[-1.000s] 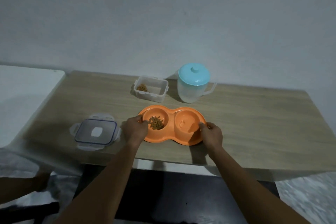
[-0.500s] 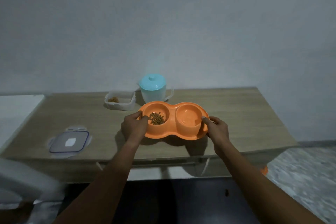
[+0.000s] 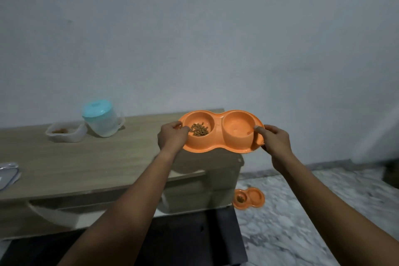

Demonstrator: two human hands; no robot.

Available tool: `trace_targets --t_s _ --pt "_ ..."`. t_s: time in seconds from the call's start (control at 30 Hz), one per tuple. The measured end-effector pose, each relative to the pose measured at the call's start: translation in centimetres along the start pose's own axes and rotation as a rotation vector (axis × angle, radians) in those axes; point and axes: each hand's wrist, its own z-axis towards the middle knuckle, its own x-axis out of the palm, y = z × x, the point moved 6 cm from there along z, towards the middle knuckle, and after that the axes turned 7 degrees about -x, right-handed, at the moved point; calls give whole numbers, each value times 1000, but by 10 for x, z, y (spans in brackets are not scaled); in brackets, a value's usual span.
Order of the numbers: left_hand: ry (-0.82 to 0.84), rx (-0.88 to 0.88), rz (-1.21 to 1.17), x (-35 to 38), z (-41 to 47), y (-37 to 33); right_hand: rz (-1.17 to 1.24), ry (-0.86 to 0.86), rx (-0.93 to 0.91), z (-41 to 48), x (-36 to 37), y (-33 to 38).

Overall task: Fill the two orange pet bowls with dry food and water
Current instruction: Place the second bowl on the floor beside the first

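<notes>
You hold the orange double pet bowl [image 3: 220,133] in the air past the right end of the wooden table [image 3: 86,164], kibble [image 3: 199,129] in its left cup. Your left hand [image 3: 172,136] pinches its left rim; your right hand [image 3: 275,140] grips the right rim. A second orange bowl [image 3: 249,198] sits on the marble floor [image 3: 302,211] below. The lidded pitcher [image 3: 101,117] and food container [image 3: 64,131] stand on the table.

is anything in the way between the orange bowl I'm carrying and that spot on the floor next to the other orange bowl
Nothing visible blocks it. The held double bowl is past the table's right end, and the marble floor around the other double bowl looks bare.
</notes>
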Motion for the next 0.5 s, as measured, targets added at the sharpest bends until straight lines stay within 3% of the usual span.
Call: trace_targets --t_s 0.37,0.5 --pt "267 77 42 257 -42 -39 -7 -228 75 96 -215 -60" --pt "344 69 68 360 -30 -24 -70 -227 110 154 -266 -105"
